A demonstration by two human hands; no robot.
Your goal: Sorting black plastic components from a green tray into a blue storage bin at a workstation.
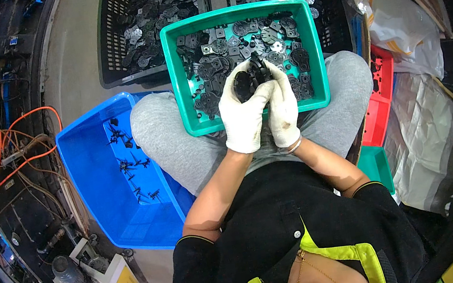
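Step in hand, as I read it: you're working black pieces (243,85) with both hands, low over the green tray (318,59) across your lap. Left hand (246,107) is curled round the dark rounded part, thumb reaching across toward the right. Right hand (282,102) is pressed in beside it, fingers bent up along the other side of the pieces. Both gloved, touching each other.

Next move calls for, my judgement: a firm left hold, right fingertips free to turn or seat a piece, and hands staying over the tray so drops land among the plates (300,57).

Hard to make out: whether you hold one piece or several, joined or loose; dark on dark. Exact fingertip contact is hidden by the gloves, as is the tray's near middle. Both black crates (110,42) are cut off at the top. Your left knee covers part of the blue bin (86,155); your right one hides part of the red bin (376,114). Spiky bits in the blue bin are too small to identify.
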